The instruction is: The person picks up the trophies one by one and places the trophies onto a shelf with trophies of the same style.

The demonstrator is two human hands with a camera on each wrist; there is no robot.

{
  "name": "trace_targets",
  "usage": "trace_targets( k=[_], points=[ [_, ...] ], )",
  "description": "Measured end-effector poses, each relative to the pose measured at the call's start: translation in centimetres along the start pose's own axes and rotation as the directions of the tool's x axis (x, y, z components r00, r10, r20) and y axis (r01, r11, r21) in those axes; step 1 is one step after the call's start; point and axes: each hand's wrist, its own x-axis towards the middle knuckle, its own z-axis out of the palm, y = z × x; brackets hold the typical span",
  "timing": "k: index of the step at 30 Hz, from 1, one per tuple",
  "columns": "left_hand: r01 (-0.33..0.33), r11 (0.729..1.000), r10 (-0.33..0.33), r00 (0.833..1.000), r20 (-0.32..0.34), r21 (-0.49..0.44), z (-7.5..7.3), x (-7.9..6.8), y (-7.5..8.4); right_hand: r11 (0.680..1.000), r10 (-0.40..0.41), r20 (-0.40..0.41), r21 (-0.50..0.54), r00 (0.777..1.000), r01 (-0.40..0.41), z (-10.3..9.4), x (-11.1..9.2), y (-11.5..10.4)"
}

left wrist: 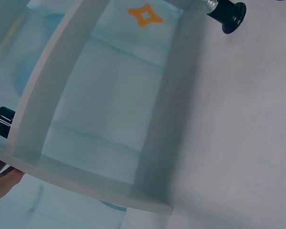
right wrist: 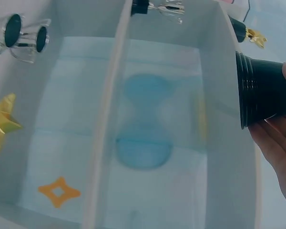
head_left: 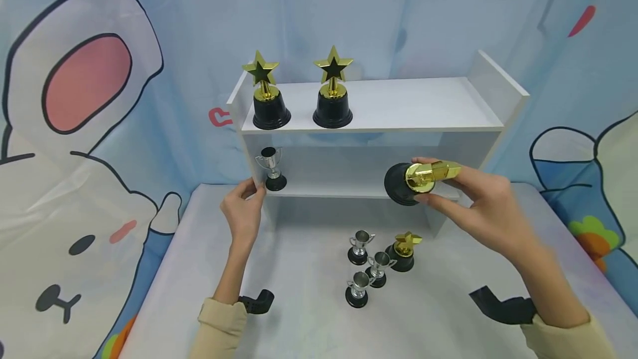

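My right hand [head_left: 485, 209] holds a gold star trophy [head_left: 420, 178] by its gold upper part and black base, in front of the shelf unit [head_left: 399, 105]. In the head view it lies tipped, base toward the left and star toward the right. In the right wrist view its black base [right wrist: 264, 90] shows beside the upper board. My left hand [head_left: 244, 209] pinches the front edge of the unit's left side panel [left wrist: 86, 180], thumb inside and fingers outside. Just inside that panel, a small silver cup trophy [head_left: 269, 168] stands upright on the middle board.
Two gold star trophies, a left one [head_left: 269, 98] and a right one [head_left: 333, 96], stand on the top board. On the table [head_left: 299, 326] below, several small silver cups [head_left: 358, 290] stand beside another gold star trophy [head_left: 402, 251]. A printed curtain [head_left: 349, 10] hangs behind.
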Motion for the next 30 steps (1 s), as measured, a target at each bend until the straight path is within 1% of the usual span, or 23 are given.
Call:
trace_targets(
  k=[6,11,13,15,17,19,21,23,27,30],
  points=[
    [0.011,1.0,-0.011,1.0,0.006,-0.002,-0.1,-0.2,0.0,0.999,0.001,0.001,-0.046,1.0,-0.001,-1.0,2.2,-0.2],
    [0.025,1.0,-0.025,1.0,0.013,-0.004,-0.1,-0.2,0.0,0.999,-0.014,0.01,-0.044,1.0,0.015,-1.9,3.9,-0.2],
    [0.025,1.0,-0.025,1.0,0.014,-0.004,-0.1,-0.2,0.0,0.999,0.019,0.022,-0.03,1.0,-0.019,-2.2,4.5,-0.3],
    [0.024,1.0,-0.024,1.0,0.014,-0.008,-0.1,-0.2,0.0,0.996,0.086,0.042,0.01,0.995,-0.086,-2.5,5.1,-0.3],
    [0.022,1.0,-0.022,1.0,0.013,-0.007,-0.1,-0.2,0.0,0.98,0.193,0.062,0.032,0.979,-0.195,-2.8,5.8,-0.3],
    [0.019,1.0,-0.019,1.0,0.011,-0.008,0.0,-0.1,0.0,0.953,0.298,0.081,0.04,0.951,-0.302,-3.1,6.4,-0.3],
    [0.014,1.0,-0.014,1.0,0.009,-0.005,0.0,-0.1,0.0,0.925,0.375,0.094,0.025,0.922,-0.379,-3.4,7.1,-0.2],
    [0.005,1.0,-0.005,1.0,0.006,-0.006,0.0,-0.1,0.0,0.907,0.419,0.106,-0.008,0.902,-0.42,-3.6,7.9,0.0],
    [0.0,1.0,0.0,1.0,0.005,-0.007,0.0,0.0,-0.1,0.888,0.46,0.136,-0.065,0.877,-0.456,-3.7,9.5,0.5],
    [0.006,1.0,-0.006,1.0,0.01,-0.004,0.0,0.0,-0.2,0.877,0.48,0.154,-0.08,0.864,-0.473,-3.6,10.5,1.0]
  ],
)
